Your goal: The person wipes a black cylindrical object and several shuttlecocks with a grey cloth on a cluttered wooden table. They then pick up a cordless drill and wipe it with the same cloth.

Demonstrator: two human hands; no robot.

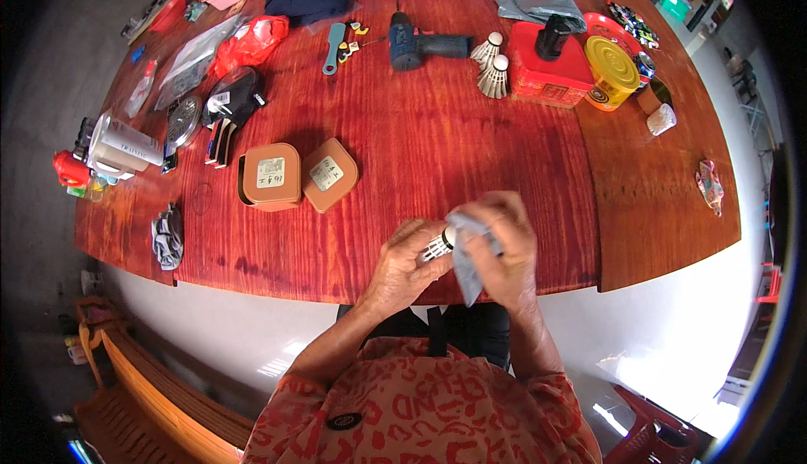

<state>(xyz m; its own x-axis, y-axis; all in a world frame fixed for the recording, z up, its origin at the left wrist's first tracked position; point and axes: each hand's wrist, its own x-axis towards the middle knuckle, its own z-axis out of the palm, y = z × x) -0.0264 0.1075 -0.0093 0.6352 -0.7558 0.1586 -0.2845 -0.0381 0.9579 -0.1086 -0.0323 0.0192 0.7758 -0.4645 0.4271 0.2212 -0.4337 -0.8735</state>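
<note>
A white shuttlecock (436, 248) is gripped at its feathered skirt by my left hand (403, 259), its rounded cork tip turned to the right. My right hand (509, 246) pinches a grey cloth (468, 268) against that cork end; the fingers are somewhat blurred. One corner of the cloth hangs down past the table's front edge. Both hands are above the near edge of the red wooden table (403, 149). Two more shuttlecocks (493, 76) stand close together farther back, left of a red box (550, 67).
Behind lies a cordless drill (419, 45). At left are two brown tins (271, 174), the second (329, 177) tilted, table tennis bats (233, 101), a bunched grey cloth (168, 237) and a white jug (123, 145). A yellow round tub (610, 73) stands right. A wooden bench (157, 388) is lower left.
</note>
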